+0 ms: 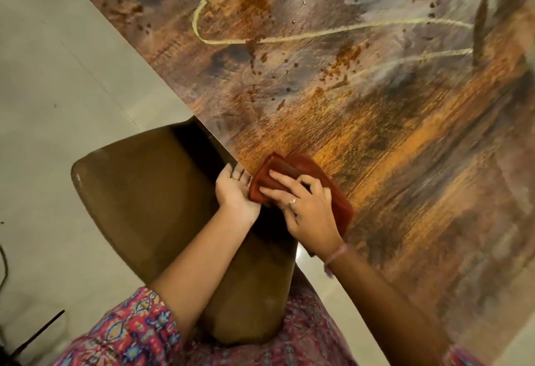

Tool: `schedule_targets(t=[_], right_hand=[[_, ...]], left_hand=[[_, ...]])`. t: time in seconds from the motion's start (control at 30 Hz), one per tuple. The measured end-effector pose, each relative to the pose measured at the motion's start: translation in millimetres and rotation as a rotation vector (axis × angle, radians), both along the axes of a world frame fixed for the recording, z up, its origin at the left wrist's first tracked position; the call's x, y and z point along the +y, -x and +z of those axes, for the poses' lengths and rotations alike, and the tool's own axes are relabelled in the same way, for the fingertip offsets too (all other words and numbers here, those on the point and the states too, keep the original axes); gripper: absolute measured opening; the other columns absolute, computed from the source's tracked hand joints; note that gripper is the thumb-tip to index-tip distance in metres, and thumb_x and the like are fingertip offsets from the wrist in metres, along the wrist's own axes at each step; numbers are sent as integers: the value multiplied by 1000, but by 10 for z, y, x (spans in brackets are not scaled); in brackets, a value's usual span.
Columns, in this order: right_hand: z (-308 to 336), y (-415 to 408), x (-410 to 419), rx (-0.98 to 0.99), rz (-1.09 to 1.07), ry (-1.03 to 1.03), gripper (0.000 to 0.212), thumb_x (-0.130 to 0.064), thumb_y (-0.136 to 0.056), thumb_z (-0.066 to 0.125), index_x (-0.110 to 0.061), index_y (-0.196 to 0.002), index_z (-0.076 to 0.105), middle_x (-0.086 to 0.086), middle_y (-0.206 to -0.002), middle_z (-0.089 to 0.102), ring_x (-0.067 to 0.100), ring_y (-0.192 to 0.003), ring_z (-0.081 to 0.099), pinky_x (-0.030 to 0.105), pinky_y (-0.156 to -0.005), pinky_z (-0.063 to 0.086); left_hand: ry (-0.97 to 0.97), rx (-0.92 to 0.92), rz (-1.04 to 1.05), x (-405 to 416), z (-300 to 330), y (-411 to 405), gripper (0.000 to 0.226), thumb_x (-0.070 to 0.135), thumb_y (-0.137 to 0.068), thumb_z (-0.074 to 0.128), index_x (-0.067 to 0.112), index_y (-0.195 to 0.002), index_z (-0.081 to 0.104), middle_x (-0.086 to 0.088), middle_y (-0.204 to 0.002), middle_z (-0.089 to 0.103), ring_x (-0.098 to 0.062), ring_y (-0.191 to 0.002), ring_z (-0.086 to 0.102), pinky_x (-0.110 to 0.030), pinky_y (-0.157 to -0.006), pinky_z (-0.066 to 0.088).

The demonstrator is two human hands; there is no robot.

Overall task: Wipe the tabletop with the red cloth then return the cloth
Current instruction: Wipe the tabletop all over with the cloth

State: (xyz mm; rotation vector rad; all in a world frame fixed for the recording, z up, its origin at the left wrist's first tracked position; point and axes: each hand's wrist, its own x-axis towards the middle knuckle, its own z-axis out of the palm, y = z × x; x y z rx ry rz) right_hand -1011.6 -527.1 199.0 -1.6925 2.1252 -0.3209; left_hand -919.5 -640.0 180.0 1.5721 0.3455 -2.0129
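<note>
Since your right hand (301, 203) is pressing the red cloth (292, 177) flat at the bench (376, 105) edge with fingers spread, and your left hand (236, 189) is cupped open just beside it, you're mid-wipe I'd say. Returning it is left. Cloth looks folded, rusty red.

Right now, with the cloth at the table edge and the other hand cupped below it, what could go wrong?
1. The right hand presses the red cloth at the tabletop edge; swept debris could miss the cupped left hand and land on the brown chair below.
2. The cloth overhangs the edge and might slip off.
3. Water droplets far up the table may get missed.
</note>
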Motion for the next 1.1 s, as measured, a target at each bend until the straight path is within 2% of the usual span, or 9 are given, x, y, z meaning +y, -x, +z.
schedule_targets(t=[0.1,0.2,0.3,0.43,0.6,0.7,0.87,0.97,1.1], right_hand=[[-1,-50,-349,15,-19,-8,42,-21,-89,46,-45,-118,63,-19,-140,49,26,-108,47,37,-74,32],[-43,-151,-1176,47,8,17,46,-31,-89,30,-48,-120,60,-23,-140,46,22,-113,43,33,-76,25],[-96,-208,-1685,47,11,13,41,-24,-95,41,-50,-122,57,-24,-142,43,19,-117,39,31,-79,23],[-84,-156,-1061,10,16,13,38,-30,-94,40,-50,-122,57,-25,-143,42,18,-116,38,31,-80,23],[-18,-11,14,6,-99,-5,40,-20,-90,46,-43,-117,64,-18,-139,50,24,-107,47,34,-74,31],[-87,-14,-292,33,-108,41,42,-14,-87,59,-43,-117,63,-17,-137,52,26,-107,47,37,-76,36],[-155,615,-1556,102,-295,108,41,-18,-90,48,-36,-127,58,-10,-138,50,27,-115,44,41,-90,40],[-121,903,-1930,106,-409,75,39,-24,-97,41,-47,-127,54,-19,-144,41,22,-120,39,44,-96,40],[-93,313,-1267,114,-305,108,33,-39,-96,47,-44,-127,55,-17,-145,43,23,-119,41,38,-86,33]], left_hand=[[-30,32,5,17,31,34,36,34,-99,37,11,-95,64,-7,-88,67,-22,-79,64,-30,-69,52],[-30,40,6,15,-3,25,38,34,-99,35,19,-70,55,1,-74,51,-13,-63,48,-23,-62,36],[-34,20,-20,32,-24,-6,41,38,-99,33,21,-63,44,3,-66,37,-9,-54,33,-22,-56,30],[-18,40,19,-24,8,-32,40,39,-98,36,16,-84,65,-5,-81,69,-18,-71,68,-25,-69,54],[13,-2,17,-100,-29,12,40,41,-99,33,13,-100,62,-6,-95,66,-19,-85,63,-31,-72,49],[17,1,5,-86,-17,23,41,41,-98,34,13,-111,61,-5,-96,67,-19,-90,62,-30,-79,45],[43,-82,-12,-73,18,-16,30,37,-98,43,14,-102,61,-3,-98,63,-18,-98,59,-32,-86,46],[59,-106,-24,-50,56,-67,23,33,-97,47,14,-99,61,-2,-102,62,-17,-101,56,-33,-96,39],[60,-94,21,-50,91,-50,25,33,-95,52,11,-105,60,-4,-96,65,-15,-90,63,-27,-73,51]])
